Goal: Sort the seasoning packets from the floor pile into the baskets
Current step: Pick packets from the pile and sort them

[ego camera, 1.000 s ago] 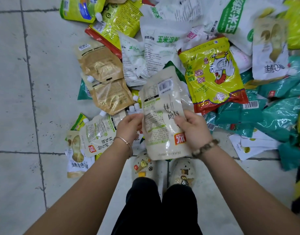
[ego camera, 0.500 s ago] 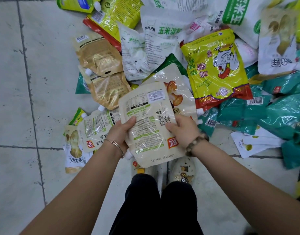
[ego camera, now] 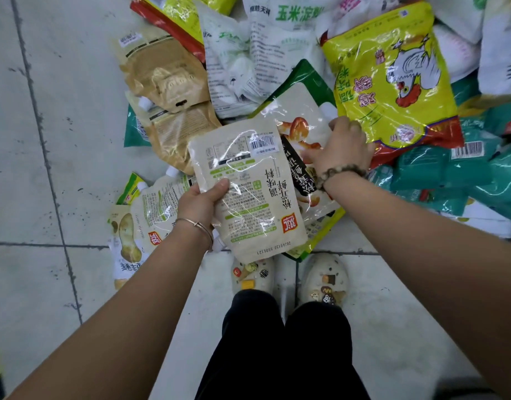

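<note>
- Head view: the left hand (ego camera: 202, 203) holds a beige seasoning pouch (ego camera: 248, 192) above the floor (ego camera: 46, 111). The thumb lies on its printed face and the fingers are hidden beneath its left edge.
- The pouch's long axis runs away from the person, with the far end leaning a little left. The barcode end points toward the pile, and the date-stamped edge points toward the shoes (ego camera: 252, 274).
- The right hand (ego camera: 340, 148) rests on a mushroom pouch (ego camera: 300, 116) that lies partly under the beige one. Its fingers curl over that pouch's far right edge and its thumb is spread across the face.
- A yellow chicken-print bag (ego camera: 392, 76) lies just beside the right hand's knuckles.
- Brown pouches (ego camera: 167, 79), white starch bags (ego camera: 277, 39) and teal packets (ego camera: 479, 174) fill the pile beyond.
</note>
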